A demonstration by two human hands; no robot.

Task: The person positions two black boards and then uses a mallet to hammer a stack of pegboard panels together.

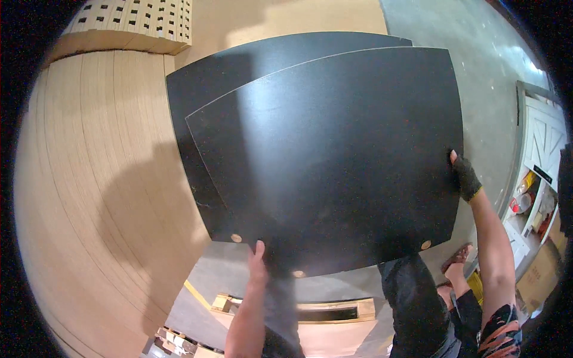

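A large black board (334, 149) with curved edges lies tilted over a second black board (206, 71), whose left and far margins stick out from under it. My left hand (257, 262) grips the upper board's near edge, thumb on top and fingers hidden beneath. My right hand (466, 175), in a dark fingerless glove, holds its right edge with the thumb on the face. Round tan spots, one a light disc (426, 244), show along the near edge.
Stacked tan boards (107, 179) fill the left, with slotted pieces (134, 18) at the back. A wooden pallet (334, 310) lies near my legs. To the right stands a white cabinet (543, 128) holding assorted items. Another person's limb (456, 268) shows at lower right.
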